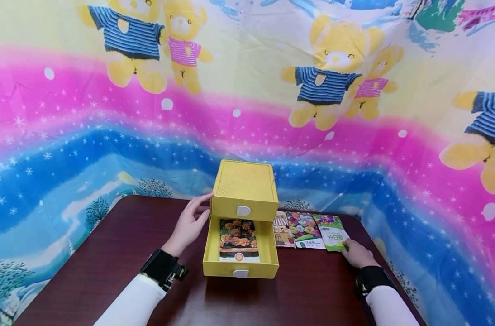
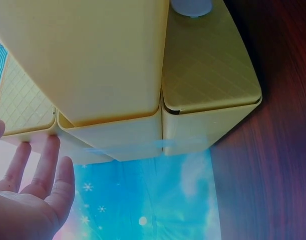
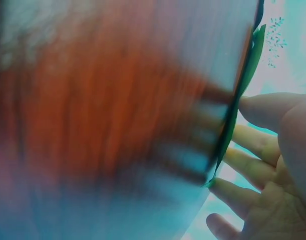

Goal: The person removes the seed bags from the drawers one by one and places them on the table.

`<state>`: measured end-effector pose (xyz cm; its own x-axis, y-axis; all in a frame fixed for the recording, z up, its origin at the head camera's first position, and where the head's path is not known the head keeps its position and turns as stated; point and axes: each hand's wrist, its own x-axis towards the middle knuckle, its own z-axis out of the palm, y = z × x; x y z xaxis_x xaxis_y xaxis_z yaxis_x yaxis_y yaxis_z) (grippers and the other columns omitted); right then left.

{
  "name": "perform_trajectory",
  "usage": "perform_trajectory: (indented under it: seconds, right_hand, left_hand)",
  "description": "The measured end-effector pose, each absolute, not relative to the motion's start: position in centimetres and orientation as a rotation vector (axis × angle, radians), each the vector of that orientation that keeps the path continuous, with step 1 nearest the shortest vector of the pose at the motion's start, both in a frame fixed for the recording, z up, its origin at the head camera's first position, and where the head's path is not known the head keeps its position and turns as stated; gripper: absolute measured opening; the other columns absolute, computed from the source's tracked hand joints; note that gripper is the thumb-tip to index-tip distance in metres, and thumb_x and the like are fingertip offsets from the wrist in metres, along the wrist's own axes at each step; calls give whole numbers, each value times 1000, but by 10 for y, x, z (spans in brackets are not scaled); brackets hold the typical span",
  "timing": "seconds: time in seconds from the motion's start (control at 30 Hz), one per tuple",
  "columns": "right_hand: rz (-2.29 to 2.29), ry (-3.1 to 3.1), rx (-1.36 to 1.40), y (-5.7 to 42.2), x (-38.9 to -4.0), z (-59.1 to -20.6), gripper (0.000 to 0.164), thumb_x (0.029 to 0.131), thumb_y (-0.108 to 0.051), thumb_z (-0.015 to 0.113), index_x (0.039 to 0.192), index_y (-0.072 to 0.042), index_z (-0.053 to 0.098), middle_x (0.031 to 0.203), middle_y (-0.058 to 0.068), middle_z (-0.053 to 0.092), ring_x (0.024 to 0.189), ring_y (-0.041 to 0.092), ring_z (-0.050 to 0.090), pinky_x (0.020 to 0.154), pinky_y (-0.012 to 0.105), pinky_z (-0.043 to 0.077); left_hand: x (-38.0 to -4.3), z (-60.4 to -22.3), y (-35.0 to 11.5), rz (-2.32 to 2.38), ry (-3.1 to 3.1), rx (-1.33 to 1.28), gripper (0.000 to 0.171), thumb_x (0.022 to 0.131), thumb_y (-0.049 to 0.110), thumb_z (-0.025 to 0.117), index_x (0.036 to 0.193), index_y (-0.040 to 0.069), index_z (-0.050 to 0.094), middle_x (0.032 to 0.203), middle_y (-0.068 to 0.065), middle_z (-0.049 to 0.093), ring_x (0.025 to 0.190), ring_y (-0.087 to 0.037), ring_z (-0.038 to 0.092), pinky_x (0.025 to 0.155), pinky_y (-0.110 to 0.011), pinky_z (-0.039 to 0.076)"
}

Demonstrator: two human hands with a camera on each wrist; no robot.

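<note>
A yellow drawer box [image 1: 245,181] stands in the middle of the table, its lower drawer [image 1: 268,253] pulled out. Inside that drawer lies a seed packet [image 1: 238,237] with orange flowers. My left hand [image 1: 190,224] rests its fingertips against the box's left side, fingers spread; the left wrist view shows these fingers [image 2: 45,170] at the box edge. On the right, my right hand [image 1: 359,254] touches the lower right corner of a green and white seed packet [image 1: 335,236]. The right wrist view shows the thumb [image 3: 263,109] and extended fingertips along the packet's edge [image 3: 232,120].
Between the box and the green packet lie a packet with mixed flowers [image 1: 306,230] and another with a striped awning picture [image 1: 283,228], partly behind the box. A printed curtain [image 1: 239,136] surrounds the dark red table [image 1: 149,217].
</note>
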<state>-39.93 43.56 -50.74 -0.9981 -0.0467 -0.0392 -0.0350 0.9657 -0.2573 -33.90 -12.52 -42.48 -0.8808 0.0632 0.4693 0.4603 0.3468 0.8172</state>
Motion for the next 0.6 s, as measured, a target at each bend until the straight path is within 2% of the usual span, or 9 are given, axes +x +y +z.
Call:
perform_trajectory:
  seconds: [0.23,0.37,0.6]
  right_hand:
    - [-383,3082,-56,435,-396,-507,48,103,-20,57,140,11,55,141,37,53,127,55,51,94,73,38]
    - [-364,3111,-64,434,-394,-506,47,103,-20,58,138,10,57,142,37,52,130,55,48,96,74,37]
    - [-347,3265,-104,423,-390,-492,35,102,-19,60,127,5,67,137,37,56,127,56,50,95,76,36]
  left_hand:
    - [-341,-428,-125,-1535,-2248,-464,50,105,4,56,152,19,52,146,-13,53,120,-34,64,97,-41,55]
    - [-340,-428,-125,-1551,-2246,-468,50,105,5,56,152,21,52,147,-11,53,121,-32,64,97,-41,55]
    - [-339,-426,-124,-1567,-2257,-460,50,106,5,55,153,20,50,150,-12,51,123,-32,63,99,-45,53]
